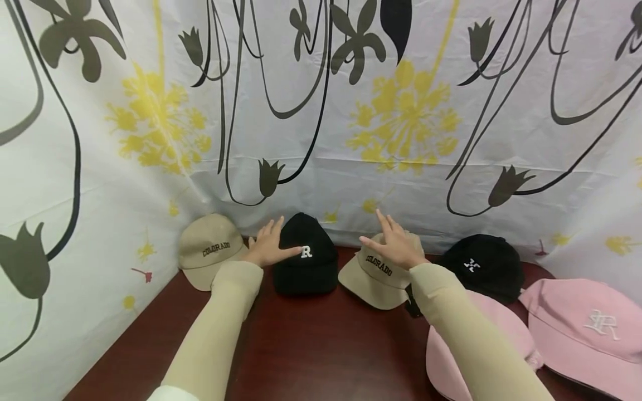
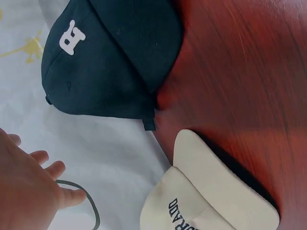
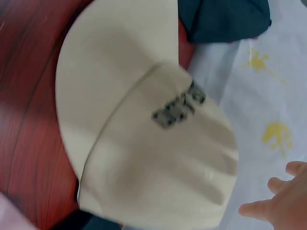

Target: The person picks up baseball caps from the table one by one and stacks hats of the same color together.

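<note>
My left hand [image 1: 269, 247], fingers spread, hovers between a beige COLORADO cap [image 1: 208, 245] at the far left and a black cap with a white R [image 1: 308, 273]. In the left wrist view its fingers hold nothing and stay apart from both caps. The right hand [image 1: 396, 245], also spread, is over a second beige COLORADO cap [image 1: 378, 284] and overlaps its crown in the head view. In the right wrist view, that cap [image 3: 163, 158] lies beside the hand, with a gap between them.
Right of the beige cap lies a black cap with a white emblem [image 1: 484, 264]. Two pink caps are at the right, one lettered [image 1: 587, 334], the other partly behind the right sleeve [image 1: 466, 334]. A floral white cloth [image 1: 321, 128] hangs behind the dark red table [image 1: 321, 351].
</note>
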`<move>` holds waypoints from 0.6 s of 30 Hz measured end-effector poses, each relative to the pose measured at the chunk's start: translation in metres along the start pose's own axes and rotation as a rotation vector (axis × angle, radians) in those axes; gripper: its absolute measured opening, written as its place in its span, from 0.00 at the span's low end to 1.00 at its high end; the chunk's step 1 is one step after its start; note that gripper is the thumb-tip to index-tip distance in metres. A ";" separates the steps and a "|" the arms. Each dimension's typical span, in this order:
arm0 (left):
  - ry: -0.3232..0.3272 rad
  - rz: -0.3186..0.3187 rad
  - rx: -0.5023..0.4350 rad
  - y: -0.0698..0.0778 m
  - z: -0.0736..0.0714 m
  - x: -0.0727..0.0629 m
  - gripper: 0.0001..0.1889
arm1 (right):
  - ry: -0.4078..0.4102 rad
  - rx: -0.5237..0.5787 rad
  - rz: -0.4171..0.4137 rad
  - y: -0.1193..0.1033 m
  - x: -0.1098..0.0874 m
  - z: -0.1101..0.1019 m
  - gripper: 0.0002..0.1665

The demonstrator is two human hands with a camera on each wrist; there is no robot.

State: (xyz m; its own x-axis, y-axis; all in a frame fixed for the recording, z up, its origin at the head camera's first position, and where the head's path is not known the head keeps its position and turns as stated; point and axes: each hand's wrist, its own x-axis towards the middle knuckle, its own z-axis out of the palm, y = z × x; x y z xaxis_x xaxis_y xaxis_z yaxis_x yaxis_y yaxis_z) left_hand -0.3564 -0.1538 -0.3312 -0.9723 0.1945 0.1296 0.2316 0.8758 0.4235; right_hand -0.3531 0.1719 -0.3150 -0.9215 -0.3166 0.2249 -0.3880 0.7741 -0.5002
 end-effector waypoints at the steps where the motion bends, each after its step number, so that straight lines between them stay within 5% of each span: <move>1: -0.002 0.003 -0.010 0.002 0.001 -0.001 0.51 | -0.007 0.017 -0.011 -0.003 0.002 0.004 0.53; 18: -0.041 -0.054 -0.003 -0.011 0.022 0.006 0.52 | -0.164 0.146 -0.010 -0.032 0.043 0.071 0.52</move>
State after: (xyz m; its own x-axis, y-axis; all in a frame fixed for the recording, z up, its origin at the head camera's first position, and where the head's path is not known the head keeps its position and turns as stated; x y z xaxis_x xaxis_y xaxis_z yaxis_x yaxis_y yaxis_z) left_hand -0.3651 -0.1522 -0.3546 -0.9838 0.1651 0.0702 0.1791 0.8843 0.4311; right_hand -0.3817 0.0949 -0.3484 -0.9033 -0.4179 0.0969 -0.3840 0.6869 -0.6171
